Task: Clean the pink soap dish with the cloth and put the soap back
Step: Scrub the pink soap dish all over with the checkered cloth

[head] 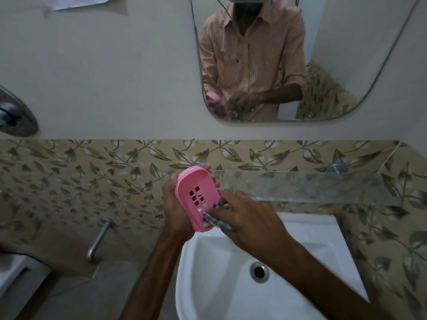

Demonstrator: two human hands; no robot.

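Above the back rim of the white ceramic basin (300, 229), the left hand (178, 204) grips the empty pink slotted plastic soap dish (196, 199), tilted. The right hand (249, 218) presses a checked cloth (213, 219) against the dish's lower end.

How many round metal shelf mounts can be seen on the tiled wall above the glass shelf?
2: one mount toward the right end of the glass shelf, one mount partly hidden behind the pink soap dish. More may be hidden.

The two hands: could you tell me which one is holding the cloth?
The right hand presses the checked cloth; the left hand grips the pink soap dish.
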